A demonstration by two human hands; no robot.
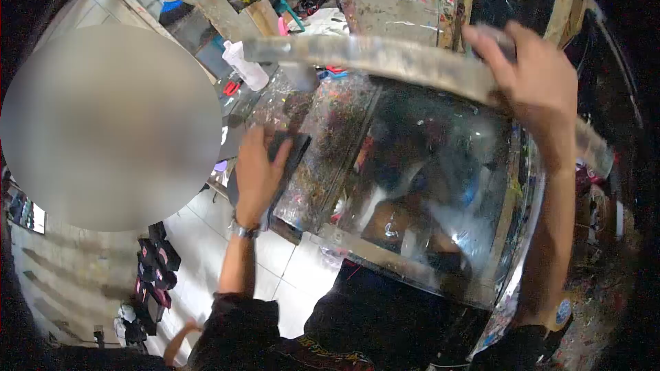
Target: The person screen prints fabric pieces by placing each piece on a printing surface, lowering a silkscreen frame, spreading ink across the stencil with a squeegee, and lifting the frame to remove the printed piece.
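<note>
My right hand (540,82) is raised at the upper right, its fingers curled over a long, worn wooden bar (399,58). Motion blurs the bar, which spans the workbench from the bottle side past my hand; whether it belongs to a larger frame I cannot tell. Below it lies a glossy, see-through panel (440,172) with reflections and a pale, stained border. My left hand (258,168), with a watch at the wrist, rests thumb apart on a dark flat piece (292,154) at the bench's left side. Nothing is gripped in it.
A paint-spattered bench strip (323,144) runs between my hands. Behind it stand a white bottle (245,65) and a grey cup (300,75). Dark and pink items (155,271) lie on the white tiled floor (196,247). A blurred disc covers the left. Another arm (180,340) shows at the bottom left.
</note>
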